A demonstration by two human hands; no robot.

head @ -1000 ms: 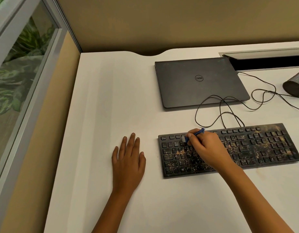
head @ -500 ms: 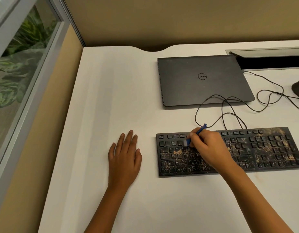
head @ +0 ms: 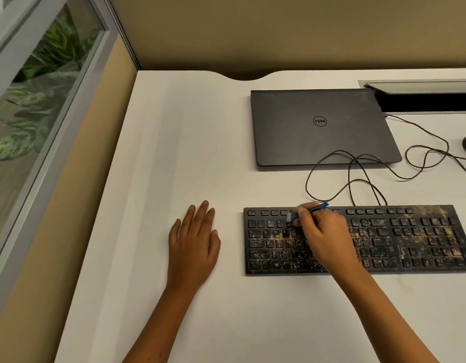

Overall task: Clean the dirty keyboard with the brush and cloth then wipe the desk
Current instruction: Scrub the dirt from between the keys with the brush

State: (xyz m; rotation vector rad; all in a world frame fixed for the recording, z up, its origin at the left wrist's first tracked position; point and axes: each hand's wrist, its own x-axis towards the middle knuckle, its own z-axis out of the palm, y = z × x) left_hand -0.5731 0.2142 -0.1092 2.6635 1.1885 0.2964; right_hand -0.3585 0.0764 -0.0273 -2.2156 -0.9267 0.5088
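Note:
A black keyboard [head: 399, 239] speckled with brown dirt lies on the white desk [head: 195, 158], right of centre. My right hand [head: 323, 234] rests over its left half and grips a small blue brush [head: 309, 210], whose pale bristle tip touches the number-row keys near the top left. My left hand [head: 194, 242] lies flat on the desk, fingers straight, a short way left of the keyboard. No cloth is in view.
A closed dark laptop [head: 321, 127] lies behind the keyboard. Thin black cables [head: 357, 174] loop between them and run right. A cable tray opening [head: 423, 100] sits at the back right. A partition and window [head: 43, 100] border the desk's left edge.
The brush tip has shifted slightly across the upper left keys. The camera view has drifted a little; my left hand stays flat on the desk.

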